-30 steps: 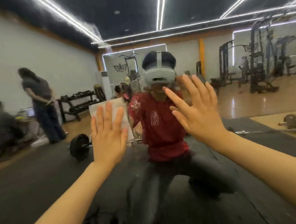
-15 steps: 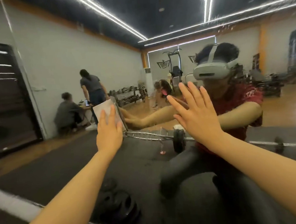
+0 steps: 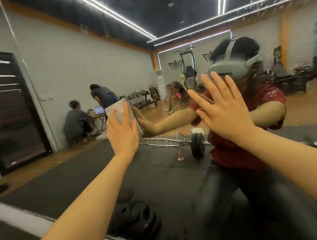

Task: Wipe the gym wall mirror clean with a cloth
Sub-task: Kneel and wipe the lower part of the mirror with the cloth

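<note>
Left hand (image 3: 122, 132) flat, fingers straight, pressing folded white cloth (image 3: 116, 108) against wall mirror (image 3: 63, 69), arm extended. Right hand (image 3: 225, 109) flat too, fingers spread on the glass, holding nothing.

1. The left hand (image 3: 122, 130) covers most of the cloth (image 3: 116, 108).
2. Both forearms are cut off by the frame's edges.
3. The mirror (image 3: 63, 69) reflections are motion-blurred.

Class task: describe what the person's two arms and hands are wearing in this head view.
Nothing covers them in view: the left hand and right hand are gloveless, with no rings, watch or bands visible, and both forearms are bare. The mirror reflection shows short red sleeves.
</note>
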### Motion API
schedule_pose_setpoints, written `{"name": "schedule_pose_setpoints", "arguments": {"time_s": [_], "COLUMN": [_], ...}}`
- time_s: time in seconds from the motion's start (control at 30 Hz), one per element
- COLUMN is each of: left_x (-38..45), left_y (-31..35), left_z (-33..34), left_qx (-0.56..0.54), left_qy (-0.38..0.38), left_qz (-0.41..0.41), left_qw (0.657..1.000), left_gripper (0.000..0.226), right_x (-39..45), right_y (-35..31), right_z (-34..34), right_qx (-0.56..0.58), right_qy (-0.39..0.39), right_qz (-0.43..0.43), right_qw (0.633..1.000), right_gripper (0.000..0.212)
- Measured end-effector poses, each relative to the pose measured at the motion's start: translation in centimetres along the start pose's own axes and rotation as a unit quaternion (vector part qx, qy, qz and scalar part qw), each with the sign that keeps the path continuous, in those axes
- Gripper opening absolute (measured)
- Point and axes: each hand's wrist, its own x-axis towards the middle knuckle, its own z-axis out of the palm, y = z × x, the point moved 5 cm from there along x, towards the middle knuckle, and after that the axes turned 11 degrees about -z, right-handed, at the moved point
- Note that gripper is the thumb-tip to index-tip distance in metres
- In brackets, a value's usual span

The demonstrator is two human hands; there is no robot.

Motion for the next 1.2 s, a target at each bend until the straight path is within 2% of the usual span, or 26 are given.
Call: {"name": "schedule_pose_setpoints", "arguments": {"time_s": [0.17,0.33,0.4,0.47,0.53,0.63,0.77,0.83,1.0,1.1,1.2], "left_x": [-0.1,-5.3,-3.5,-1.1,-0.3,-2.7,-8.1,-8.1,-2.5,-2.3,-6.1], "left_y": [-0.9,-0.1,-0.7,-1.4,-1.5,0.0,2.2,2.2,0.0,-0.4,0.9], "left_z": [3.0,5.7,5.6,4.8,4.4,5.0,7.3,7.6,5.6,5.6,7.4], "left_qx": [-0.129,-0.104,-0.146,-0.21,-0.222,-0.212,-0.213,-0.216,-0.213,-0.191,-0.204], "left_qy": [-0.014,-0.04,-0.022,0.014,0.032,0.04,-0.007,-0.014,0.051,0.082,0.067], "left_qz": [-0.009,0.003,-0.094,-0.221,-0.26,-0.202,-0.117,-0.119,-0.226,-0.189,-0.132], "left_qw": [0.991,0.994,0.985,0.952,0.939,0.955,0.97,0.969,0.949,0.96,0.968], "left_gripper": [0.055,0.06,0.061,0.053,0.051,0.058,0.06,0.059,0.069,0.068,0.063], "right_x": [-0.1,-0.1,-0.1,-0.1,-0.1,-0.2,-0.2,-0.2,-0.2,-0.2,-0.3], "right_y": [-0.1,0.0,-0.1,-0.1,-0.1,-0.2,-0.1,-0.1,-0.1,-0.1,-0.1], "right_z": [0.3,0.4,0.4,0.4,0.5,0.4,0.3,0.3,0.4,0.5,0.4], "right_qx": [-0.011,-0.013,-0.015,-0.016,-0.017,-0.013,-0.01,-0.009,-0.013,-0.016,-0.014], "right_qy": [0.011,0.007,0.015,0.016,0.012,0.01,0.009,0.007,0.0,-0.006,-0.007], "right_qz": [-0.001,-0.002,0.0,0.001,0.002,0.004,0.007,0.007,0.004,0.004,0.003], "right_qw": [1.0,1.0,1.0,1.0,1.0,1.0,1.0,1.0,1.0,1.0,1.0], "right_gripper": [0.054,0.055,0.054,0.054,0.054,0.053,0.053,0.053,0.053,0.054,0.054]}}
